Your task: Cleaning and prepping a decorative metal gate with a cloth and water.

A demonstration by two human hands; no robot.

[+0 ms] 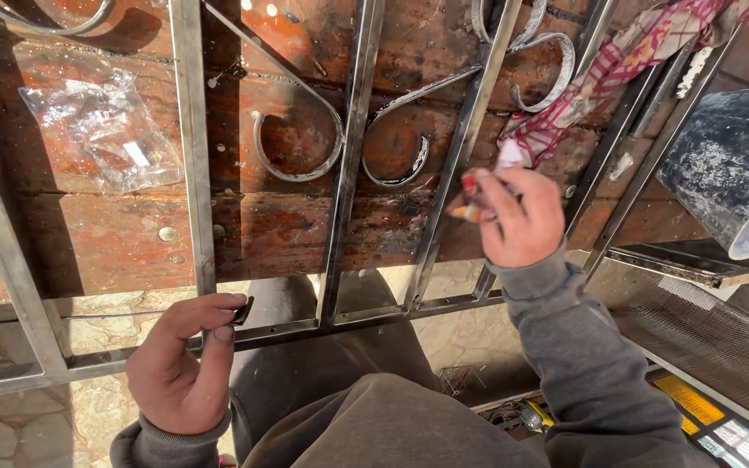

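A bare steel window grille with upright bars and curled scrolls lies flat across a rusty brown table. My left hand pinches a small dark metal piece against the grille's near bottom rail. Above the bars at the right, my right hand is raised and closed on a small red and white object, with a scrap of white showing above the fingers. What that object is cannot be told.
A crumpled clear plastic bag lies on the table at the left. A red and white patterned cloth drapes over the grille top right. A dark metal bucket stands at the right. Mesh sheet and tools lie below.
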